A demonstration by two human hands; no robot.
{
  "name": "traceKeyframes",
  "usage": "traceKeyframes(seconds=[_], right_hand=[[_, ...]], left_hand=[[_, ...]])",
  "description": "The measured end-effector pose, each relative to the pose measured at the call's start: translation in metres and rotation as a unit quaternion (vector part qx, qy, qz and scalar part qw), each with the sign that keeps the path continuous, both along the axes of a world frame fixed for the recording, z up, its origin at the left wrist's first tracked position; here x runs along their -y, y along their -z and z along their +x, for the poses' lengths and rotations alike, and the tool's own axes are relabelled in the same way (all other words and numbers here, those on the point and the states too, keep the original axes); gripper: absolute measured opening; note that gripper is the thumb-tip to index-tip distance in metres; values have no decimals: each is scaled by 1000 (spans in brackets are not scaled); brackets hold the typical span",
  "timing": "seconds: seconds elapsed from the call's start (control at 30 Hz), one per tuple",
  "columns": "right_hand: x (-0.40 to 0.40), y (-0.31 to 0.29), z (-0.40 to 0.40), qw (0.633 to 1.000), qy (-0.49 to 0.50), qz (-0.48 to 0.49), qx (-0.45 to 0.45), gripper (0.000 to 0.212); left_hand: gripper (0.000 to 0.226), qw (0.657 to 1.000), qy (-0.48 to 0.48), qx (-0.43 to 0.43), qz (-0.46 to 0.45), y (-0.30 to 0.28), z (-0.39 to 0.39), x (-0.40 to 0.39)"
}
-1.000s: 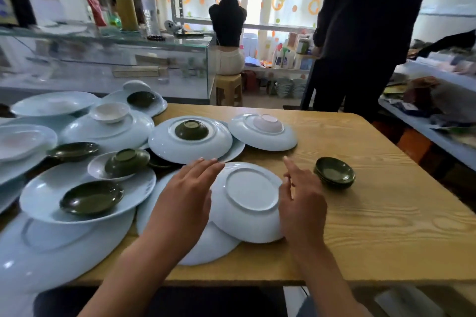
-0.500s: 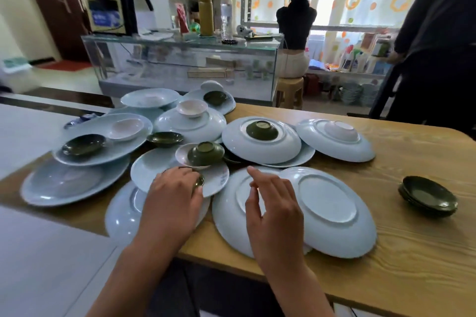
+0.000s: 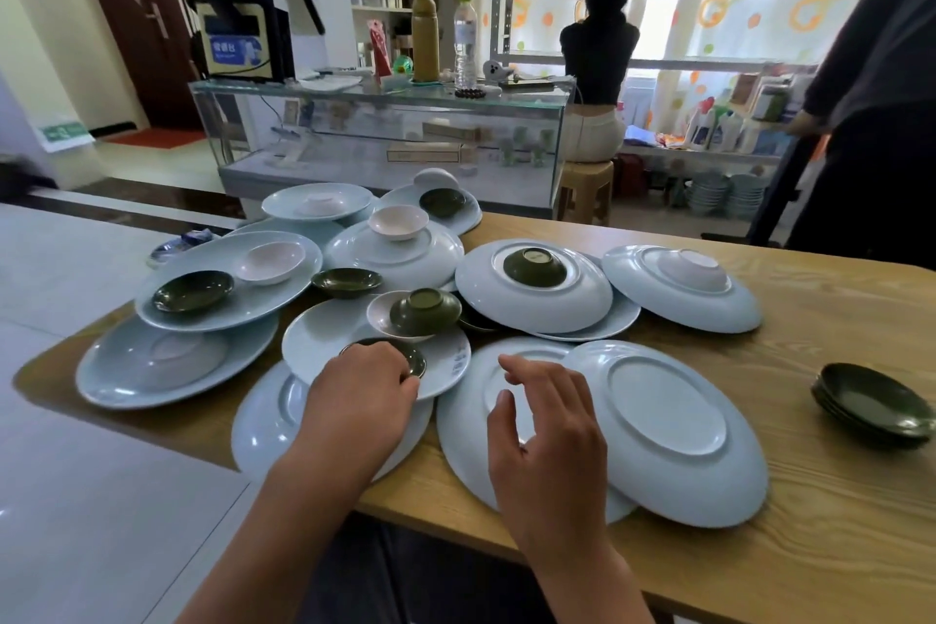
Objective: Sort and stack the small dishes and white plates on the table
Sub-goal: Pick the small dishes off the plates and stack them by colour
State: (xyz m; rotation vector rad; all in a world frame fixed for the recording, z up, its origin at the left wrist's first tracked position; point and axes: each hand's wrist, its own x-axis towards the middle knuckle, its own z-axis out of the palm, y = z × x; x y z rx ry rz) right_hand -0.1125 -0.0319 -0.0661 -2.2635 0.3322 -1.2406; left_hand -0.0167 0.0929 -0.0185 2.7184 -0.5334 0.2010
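Several white plates, some overturned, lie overlapping across the wooden table, with small green and pinkish-white dishes on them. My left hand reaches onto a white plate, and its fingers curl over a small green dish, mostly hiding it. Fingers loosely spread, my right hand hovers above an overturned plate and holds nothing. Another overturned plate overlaps that one on the right. A stack of green dishes sits alone at the far right.
A pale grey surface adjoins the table on the left. Behind the table stands a glass counter. One person sits on a stool at the back, and another in dark clothes stands by the far right corner.
My view has swung left. My left hand moved from the overturned plate to the small green dish and curled over it. My right hand shifted left over the near plates.
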Motion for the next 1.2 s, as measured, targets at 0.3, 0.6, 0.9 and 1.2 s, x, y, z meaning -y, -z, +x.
traceKeyframes(seconds=[0.3,0.6,0.9,1.2], right_hand=[[10,1,0,1000,4,0,-16,28],[46,-10,-34,996,-17,87,-16,44],[101,-16,-89,992,85,92,16,26],[187,-13,-124,971,218,93,-32,28]], left_hand=[[11,972,143,117,-145,-3,-9,15],[12,912,311,137,-228,-11,-55,67],[28,890,358,34,-281,-12,-91,129],[27,891,338,6,-302,2,-121,184]])
